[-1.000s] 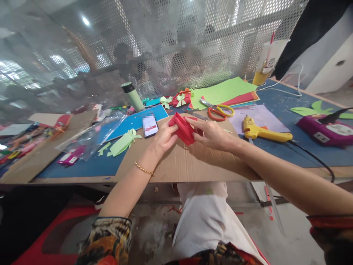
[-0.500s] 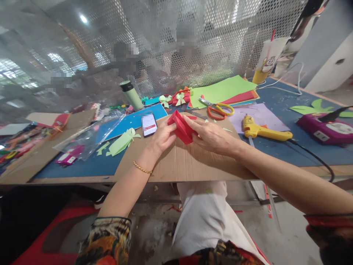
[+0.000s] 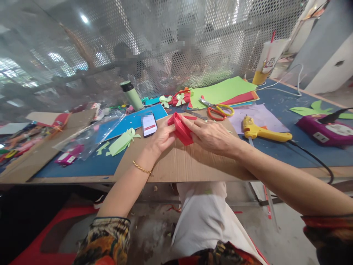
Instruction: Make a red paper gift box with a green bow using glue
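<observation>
A folded piece of red paper [image 3: 183, 133] is held between both hands above a brown cardboard sheet [image 3: 176, 165]. My left hand [image 3: 164, 137] grips its left side, thumb pressed on the edge. From the right, my right hand [image 3: 211, 134] has its fingers over the paper's upper fold; the fingertips partly cover it. Behind the hands lie scissors [image 3: 219, 111] with red and yellow handles. Left of my left hand is a phone [image 3: 149, 125] with a lit screen, and beside it a pale green cut-paper piece [image 3: 122, 141].
On the right are a yellow glue gun [image 3: 267, 133], a purple power strip [image 3: 325, 129] and a drink cup [image 3: 267, 60]. Green paper sheets [image 3: 223, 90] lie at the back by a perforated metal screen [image 3: 215, 44]. A green bottle [image 3: 132, 96] stands back left.
My right hand's fingers have moved left over the red paper and press its upper fold flatter. The opening in the paper has narrowed. My left hand stays nearly in place.
</observation>
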`<state>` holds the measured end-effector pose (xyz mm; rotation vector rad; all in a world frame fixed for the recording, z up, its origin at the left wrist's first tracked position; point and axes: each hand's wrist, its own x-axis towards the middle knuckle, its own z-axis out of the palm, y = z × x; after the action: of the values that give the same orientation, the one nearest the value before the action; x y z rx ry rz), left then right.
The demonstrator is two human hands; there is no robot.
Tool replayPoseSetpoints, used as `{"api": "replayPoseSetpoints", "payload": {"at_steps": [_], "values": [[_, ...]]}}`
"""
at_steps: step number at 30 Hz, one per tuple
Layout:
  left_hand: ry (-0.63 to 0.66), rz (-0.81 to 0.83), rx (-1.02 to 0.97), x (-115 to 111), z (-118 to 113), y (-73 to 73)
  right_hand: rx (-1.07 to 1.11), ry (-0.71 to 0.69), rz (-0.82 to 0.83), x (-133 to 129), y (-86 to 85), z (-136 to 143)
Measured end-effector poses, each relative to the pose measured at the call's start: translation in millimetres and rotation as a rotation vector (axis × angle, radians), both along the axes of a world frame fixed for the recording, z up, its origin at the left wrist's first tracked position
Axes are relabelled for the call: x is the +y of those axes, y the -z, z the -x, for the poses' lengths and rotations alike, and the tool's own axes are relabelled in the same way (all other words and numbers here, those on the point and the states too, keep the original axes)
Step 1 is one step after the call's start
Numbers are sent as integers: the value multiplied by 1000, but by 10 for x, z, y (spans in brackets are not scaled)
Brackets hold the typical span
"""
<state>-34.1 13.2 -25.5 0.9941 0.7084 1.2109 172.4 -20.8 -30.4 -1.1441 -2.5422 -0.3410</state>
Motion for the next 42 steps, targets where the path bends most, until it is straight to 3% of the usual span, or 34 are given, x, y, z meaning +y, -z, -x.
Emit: {"api": "replayPoseSetpoints", "payload": {"at_steps": [11,14,17,21,24,30,33,38,42], "values": [[-10,44,15,-4,-15,0,-114,93,55,-107,-188,118],[-59,39,10,14,-10,17,39,47,127,-52,-152,84],[-77,10,-2,45,8,27,348,-85,244,71,-97,29],[-97,-23,-7,78,38,21,707,-239,510,223,-64,-37],[-106,-41,-12,85,45,21,806,-274,648,258,-50,-35],[-107,-61,0,77,26,33,797,-315,689,243,-14,51],[-126,-47,24,67,11,32,748,-234,639,230,-15,49],[-220,-107,26,22,-64,44,795,-82,173,142,-47,79],[-265,-186,100,-15,-141,65,693,-61,173,121,-14,165]]}}
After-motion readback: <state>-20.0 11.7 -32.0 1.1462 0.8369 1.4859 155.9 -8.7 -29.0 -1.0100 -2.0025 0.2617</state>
